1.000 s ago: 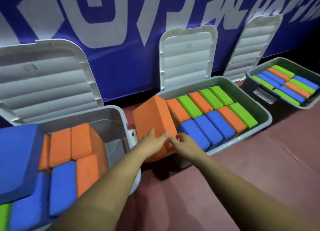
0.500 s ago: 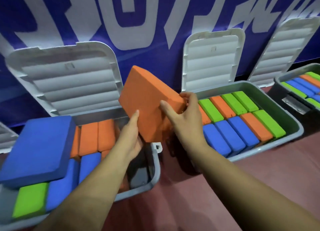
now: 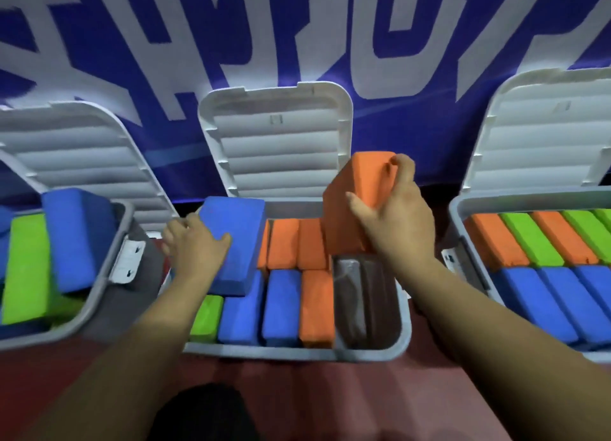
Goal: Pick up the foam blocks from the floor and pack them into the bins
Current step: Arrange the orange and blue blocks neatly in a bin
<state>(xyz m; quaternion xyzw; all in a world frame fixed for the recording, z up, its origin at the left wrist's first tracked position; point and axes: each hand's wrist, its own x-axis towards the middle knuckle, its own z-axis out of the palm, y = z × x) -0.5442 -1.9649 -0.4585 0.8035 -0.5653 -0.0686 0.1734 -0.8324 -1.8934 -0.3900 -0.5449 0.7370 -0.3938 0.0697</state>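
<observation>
Three open bins stand in a row on the red floor [image 3: 330, 394], lids leaning back against a blue banner [image 3: 330, 44].

Middle bin [image 3: 297, 353]: orange blocks in the back row; green, blue, blue and orange along the front. A gap [image 3: 363, 295] at its right end shows the dark bottom.

Right hand [image 3: 396, 219] clamps an orange block [image 3: 350, 206], thumb on the near face and fingers curled over the top. We note the block is upright and in the air, above the gap.

Left hand [image 3: 195, 245] holds a blue block [image 3: 231, 242] by its left edge, thumb on top. This block lies tilted across the packed blocks at the bin's left end.

The hands are well apart.

Left bin [image 3: 49, 333] holds green and blue blocks, one blue leaning on its rim. Right bin [image 3: 529, 197] is packed with orange, green and blue rows.
</observation>
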